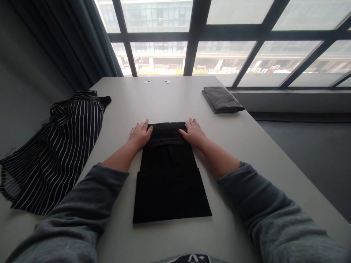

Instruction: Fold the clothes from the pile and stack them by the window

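Observation:
A black folded cloth garment lies in the middle of the table, its far end turned over into a thick band. Below it shows a flat, stiff-looking black panel, wider than the cloth; whether it is a board or more fabric I cannot tell. My left hand rests at the far left corner of the garment, fingers stretched out and thumb on the fold. At the far right corner lies my right hand, its fingers extended and its thumb touching the fold.
A striped black-and-white garment lies loosely over the table's left side. Toward the back right sits a folded grey cloth. Two round white discs are set near the far edge of the white table, before the windows.

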Demonstrator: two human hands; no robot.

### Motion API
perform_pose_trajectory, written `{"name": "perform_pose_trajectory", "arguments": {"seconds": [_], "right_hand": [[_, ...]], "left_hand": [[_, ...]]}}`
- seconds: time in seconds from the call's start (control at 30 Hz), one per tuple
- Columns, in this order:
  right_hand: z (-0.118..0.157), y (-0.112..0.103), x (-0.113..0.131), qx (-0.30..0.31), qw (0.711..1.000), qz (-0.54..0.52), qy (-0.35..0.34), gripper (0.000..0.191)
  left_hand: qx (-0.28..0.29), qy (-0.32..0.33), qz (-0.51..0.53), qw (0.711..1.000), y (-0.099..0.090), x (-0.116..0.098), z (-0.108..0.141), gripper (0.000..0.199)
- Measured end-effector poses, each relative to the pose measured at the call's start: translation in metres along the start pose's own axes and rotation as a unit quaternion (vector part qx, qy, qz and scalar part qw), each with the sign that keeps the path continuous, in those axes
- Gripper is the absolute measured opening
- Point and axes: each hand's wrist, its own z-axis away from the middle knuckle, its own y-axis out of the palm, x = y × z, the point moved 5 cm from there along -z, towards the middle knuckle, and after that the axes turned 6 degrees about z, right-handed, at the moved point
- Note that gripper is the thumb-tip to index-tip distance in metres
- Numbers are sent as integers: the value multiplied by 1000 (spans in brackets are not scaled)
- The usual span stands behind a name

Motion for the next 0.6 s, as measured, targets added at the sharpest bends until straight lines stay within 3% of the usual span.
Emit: {"name": "perform_pose_trajectory", "arguments": {"seconds": [0.1,0.2,0.33,0.5,0.6], "right_hand": [[-9,5,-16,4,1000,-21,7,89],[-13,7,-17,-24,996,-77,-33,77],[-9,0,-13,-84,976,-192,-52,62],[-1,-5,-7,-82,912,-398,-46,46],[0,-4,-3,-66,849,-522,-39,58]], "left_hand": [[-25,21,50,998,-5,15,-13,73],[-46,66,90,993,-6,23,-23,80],[-48,87,169,981,-3,26,-28,74],[-30,101,266,958,-6,22,-25,44],[-16,89,335,938,-6,21,-23,33]]}}
